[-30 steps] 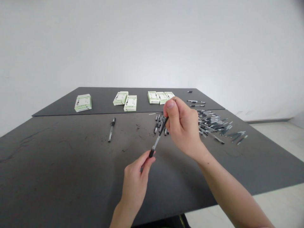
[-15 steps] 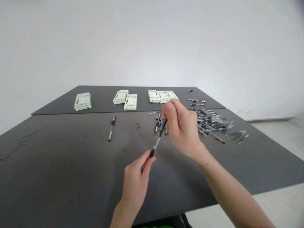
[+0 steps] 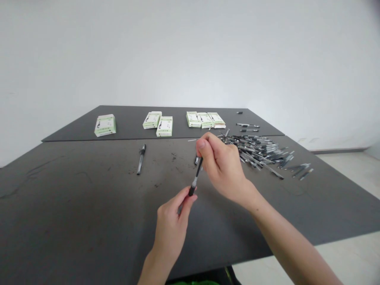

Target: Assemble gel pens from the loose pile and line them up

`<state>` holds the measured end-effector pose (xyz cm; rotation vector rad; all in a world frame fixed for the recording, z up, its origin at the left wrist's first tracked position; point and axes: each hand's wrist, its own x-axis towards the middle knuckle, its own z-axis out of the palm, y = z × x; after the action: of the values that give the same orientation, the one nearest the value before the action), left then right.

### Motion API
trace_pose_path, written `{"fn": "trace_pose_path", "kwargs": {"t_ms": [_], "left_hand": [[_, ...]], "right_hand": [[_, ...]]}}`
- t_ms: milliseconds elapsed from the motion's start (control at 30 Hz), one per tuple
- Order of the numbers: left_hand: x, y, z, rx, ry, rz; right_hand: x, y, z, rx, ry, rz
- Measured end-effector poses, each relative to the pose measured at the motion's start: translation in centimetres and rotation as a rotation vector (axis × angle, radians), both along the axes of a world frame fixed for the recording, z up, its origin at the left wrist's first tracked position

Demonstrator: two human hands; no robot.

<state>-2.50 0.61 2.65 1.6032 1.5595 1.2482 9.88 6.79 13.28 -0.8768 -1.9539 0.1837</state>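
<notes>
My left hand (image 3: 173,219) pinches a pen barrel (image 3: 192,190) between thumb and fingertips; its black end points up and the rest is hidden by the hand. Above it, my right hand (image 3: 221,166) is closed on a thin pen refill (image 3: 199,166), dark toward the top and clear lower down. The refill stands tilted, its lower end meeting the barrel's black end; how deep it sits inside I cannot tell. Behind my right hand lies a large heap of pens (image 3: 258,150), partly covered by the hand.
A single pen (image 3: 141,159) lies to the left on the dark table (image 3: 89,206). Several green-and-white boxes (image 3: 105,125) stand along the back. Two pens (image 3: 248,130) and a small black piece (image 3: 239,113) lie at the back right. Loose refills (image 3: 301,170) lie right of the heap.
My right hand has come down and slightly left, closer to my left hand. Less of the refill now shows between them. My left hand has barely moved.
</notes>
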Motion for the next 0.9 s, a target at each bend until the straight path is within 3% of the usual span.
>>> {"fn": "trace_pose_path", "kwargs": {"t_ms": [400, 667, 900], "left_hand": [[-0.3, -0.2, 0.3, 0.029, -0.051, 0.009], [-0.5, 0.0, 0.2, 0.078, -0.036, 0.035], [-0.7, 0.1, 0.0, 0.095, -0.009, 0.042]], "right_hand": [[-0.1, -0.3, -2.3, -0.18, -0.153, 0.208], [0.7, -0.9, -4.7, -0.182, -0.486, 0.117], [0.6, -0.9, -5.5, -0.104, -0.519, 0.11]]}}
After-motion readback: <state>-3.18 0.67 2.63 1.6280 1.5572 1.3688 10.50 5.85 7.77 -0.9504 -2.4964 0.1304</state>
